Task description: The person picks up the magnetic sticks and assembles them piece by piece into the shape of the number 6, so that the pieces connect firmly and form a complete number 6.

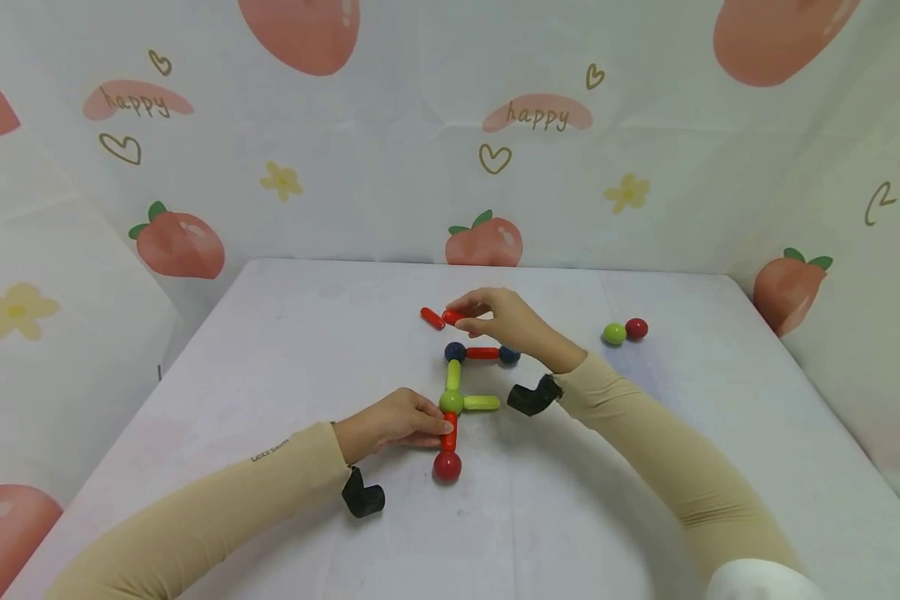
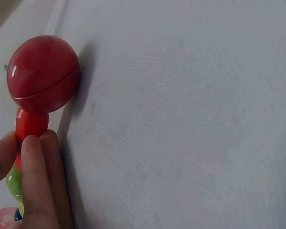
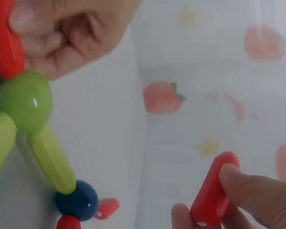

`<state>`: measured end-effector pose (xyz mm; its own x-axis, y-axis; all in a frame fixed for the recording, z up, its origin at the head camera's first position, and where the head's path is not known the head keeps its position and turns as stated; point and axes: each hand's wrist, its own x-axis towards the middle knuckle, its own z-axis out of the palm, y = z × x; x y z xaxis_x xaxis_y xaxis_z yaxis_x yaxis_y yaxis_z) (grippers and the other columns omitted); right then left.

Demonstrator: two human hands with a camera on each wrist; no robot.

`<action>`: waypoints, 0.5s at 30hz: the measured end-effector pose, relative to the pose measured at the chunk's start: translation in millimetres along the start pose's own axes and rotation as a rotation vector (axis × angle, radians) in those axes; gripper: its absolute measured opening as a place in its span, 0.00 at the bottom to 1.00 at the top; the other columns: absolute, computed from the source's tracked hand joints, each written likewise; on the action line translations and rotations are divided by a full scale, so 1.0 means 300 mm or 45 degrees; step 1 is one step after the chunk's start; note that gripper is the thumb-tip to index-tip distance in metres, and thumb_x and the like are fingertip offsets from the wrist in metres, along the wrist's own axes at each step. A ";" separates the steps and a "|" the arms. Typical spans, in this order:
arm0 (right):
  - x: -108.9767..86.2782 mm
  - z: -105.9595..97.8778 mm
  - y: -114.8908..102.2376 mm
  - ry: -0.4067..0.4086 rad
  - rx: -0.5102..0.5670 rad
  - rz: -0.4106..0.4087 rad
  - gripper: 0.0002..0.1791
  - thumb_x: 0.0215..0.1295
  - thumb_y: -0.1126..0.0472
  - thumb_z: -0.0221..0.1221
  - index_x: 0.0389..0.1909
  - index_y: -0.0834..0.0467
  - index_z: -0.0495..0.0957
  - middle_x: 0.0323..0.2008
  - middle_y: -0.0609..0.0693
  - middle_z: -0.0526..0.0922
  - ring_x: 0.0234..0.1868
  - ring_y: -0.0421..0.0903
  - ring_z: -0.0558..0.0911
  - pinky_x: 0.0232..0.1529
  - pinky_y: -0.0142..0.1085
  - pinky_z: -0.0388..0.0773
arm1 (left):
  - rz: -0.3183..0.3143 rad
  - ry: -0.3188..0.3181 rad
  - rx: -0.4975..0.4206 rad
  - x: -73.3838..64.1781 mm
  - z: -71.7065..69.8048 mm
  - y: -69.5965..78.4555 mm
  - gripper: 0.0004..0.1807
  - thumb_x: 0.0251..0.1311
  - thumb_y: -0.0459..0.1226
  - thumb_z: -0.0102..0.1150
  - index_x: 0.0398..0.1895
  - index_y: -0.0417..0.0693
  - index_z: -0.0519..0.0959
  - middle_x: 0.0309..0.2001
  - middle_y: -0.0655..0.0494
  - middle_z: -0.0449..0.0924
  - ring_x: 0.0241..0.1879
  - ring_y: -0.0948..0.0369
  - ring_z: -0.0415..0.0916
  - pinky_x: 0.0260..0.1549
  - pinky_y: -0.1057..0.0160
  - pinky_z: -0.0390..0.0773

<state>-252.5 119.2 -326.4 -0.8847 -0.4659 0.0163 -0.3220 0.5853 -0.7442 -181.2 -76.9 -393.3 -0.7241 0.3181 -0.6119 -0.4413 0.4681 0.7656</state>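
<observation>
A joined toy of balls and rods lies on the table, with a red ball (image 1: 447, 467) nearest me. My left hand (image 1: 399, 421) pinches the red rod (image 2: 31, 123) between that ball and a green ball (image 3: 26, 102). From the green ball run two green rods, one (image 1: 453, 375) to a dark blue ball (image 1: 455, 352), the other (image 1: 482, 403) rightward with a free end. Another red rod (image 1: 483, 353) links two blue balls. Beyond the toy, my right hand (image 1: 521, 325) holds a separate red rod (image 3: 212, 193) between thumb and fingers, raised off the table.
A loose red rod (image 1: 432, 317) lies at the back, left of my right hand. Farther right sit a green ball (image 1: 614, 334) and a red ball (image 1: 637, 329), side by side. A patterned cloth (image 1: 390, 167) hangs behind the white table (image 1: 307, 333).
</observation>
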 end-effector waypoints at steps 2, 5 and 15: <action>-0.034 -0.004 -0.012 0.014 -0.022 -0.016 0.17 0.61 0.59 0.60 0.52 0.52 0.78 0.46 0.49 0.83 0.44 0.47 0.84 0.46 0.36 0.81 | 0.006 -0.004 0.008 -0.002 -0.001 0.000 0.11 0.54 0.38 0.64 0.39 0.41 0.82 0.33 0.51 0.81 0.27 0.65 0.81 0.33 0.72 0.80; -0.082 -0.010 -0.027 0.031 -0.036 -0.048 0.17 0.61 0.60 0.61 0.51 0.51 0.79 0.45 0.47 0.83 0.48 0.46 0.82 0.47 0.37 0.80 | 0.009 0.012 0.006 0.005 0.002 -0.005 0.11 0.55 0.37 0.64 0.39 0.40 0.82 0.33 0.51 0.82 0.27 0.64 0.81 0.32 0.72 0.80; -0.229 0.020 -0.044 0.029 0.005 -0.199 0.16 0.56 0.63 0.64 0.48 0.54 0.80 0.43 0.48 0.83 0.44 0.42 0.81 0.46 0.35 0.81 | 0.016 0.020 -0.001 0.002 0.006 0.000 0.13 0.55 0.36 0.64 0.42 0.37 0.81 0.32 0.51 0.82 0.25 0.65 0.80 0.31 0.71 0.80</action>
<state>-185.6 139.4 -321.8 -0.8313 -0.5359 0.1473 -0.4552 0.5044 -0.7337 -180.6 -75.2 -394.1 -0.7379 0.3108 -0.5991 -0.4327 0.4634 0.7733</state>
